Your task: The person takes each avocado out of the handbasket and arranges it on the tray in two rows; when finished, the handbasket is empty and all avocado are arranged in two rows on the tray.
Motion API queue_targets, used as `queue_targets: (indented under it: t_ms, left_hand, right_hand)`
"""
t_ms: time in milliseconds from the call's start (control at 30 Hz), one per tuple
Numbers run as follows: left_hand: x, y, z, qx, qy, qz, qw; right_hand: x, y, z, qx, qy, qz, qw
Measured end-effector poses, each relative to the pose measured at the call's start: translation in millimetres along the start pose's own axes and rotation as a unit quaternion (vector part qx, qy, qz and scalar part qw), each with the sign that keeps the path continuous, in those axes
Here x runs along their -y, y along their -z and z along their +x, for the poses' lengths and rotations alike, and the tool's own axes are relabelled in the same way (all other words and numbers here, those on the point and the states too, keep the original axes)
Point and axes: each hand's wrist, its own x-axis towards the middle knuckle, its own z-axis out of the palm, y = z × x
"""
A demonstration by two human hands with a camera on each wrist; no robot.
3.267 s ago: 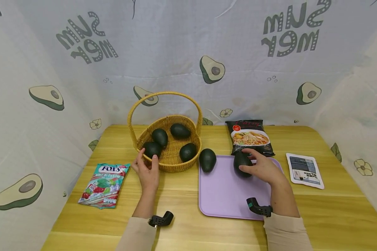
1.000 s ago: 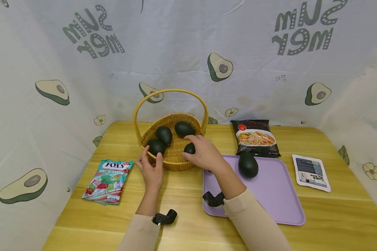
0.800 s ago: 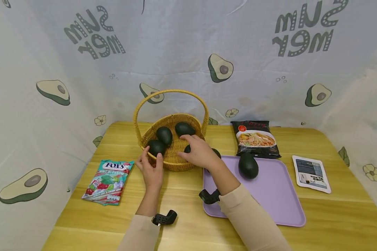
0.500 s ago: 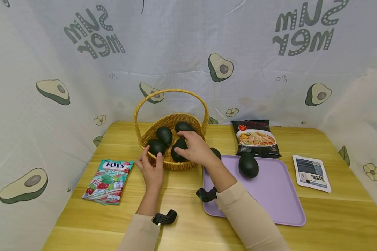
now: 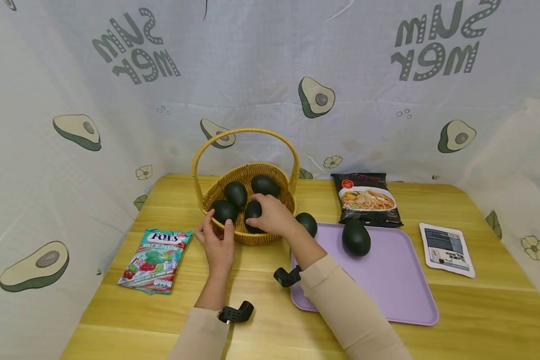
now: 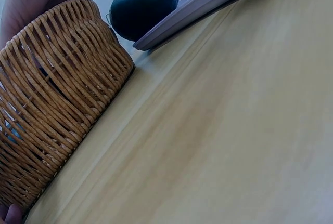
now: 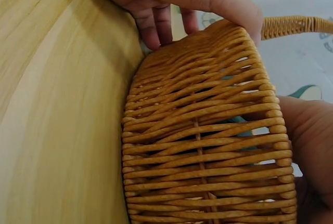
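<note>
Steadying the wicker basket [image 5: 245, 235] at its near rim, left hand [image 5: 216, 242] pinches the weave so it stays put while right hand [image 5: 274, 216] curls its grip around a dark avocado [image 5: 252, 211] inside.

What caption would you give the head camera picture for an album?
Right hand grips a dark avocado in the wicker basket while the left hand holds its rim.

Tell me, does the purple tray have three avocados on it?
No, the purple tray carries only one avocado fully, with a second avocado at its far left corner.
</note>
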Motion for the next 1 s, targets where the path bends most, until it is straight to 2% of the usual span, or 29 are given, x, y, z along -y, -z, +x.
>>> queue_targets:
  t_ms: [167, 300, 467, 667, 1000]
  left_hand:
    - [-1.0, 0.2, 0.6, -0.001, -0.002, -0.005, 1.0000]
    - [-0.7, -0.1, 1.5, 0.002, 0.000, -0.007, 1.0000]
    - [0.7, 0.2, 1.1, 0.003, 0.000, -0.007, 1.0000]
    - [0.3, -0.1, -0.1, 0.005, 0.003, -0.005, 1.0000]
    - [0.1, 0.1, -0.5, 0.003, 0.008, -0.010, 0.9999]
  right_hand:
    - [1.7, -3.9, 2.6, 0.011, -0.016, -0.024, 1.000]
    - [2.3, -5.9, 2.0, 0.004, -0.019, -0.030, 0.999]
    - [-0.1, -4.8, -2.5, -0.032, -0.005, 0.021, 0.999]
    - [-3.9, -1.4, -9.2, -0.084, 0.026, 0.086, 0.992]
    - [1.9, 16.0, -36.9, -0.126, 0.030, 0.118, 0.984]
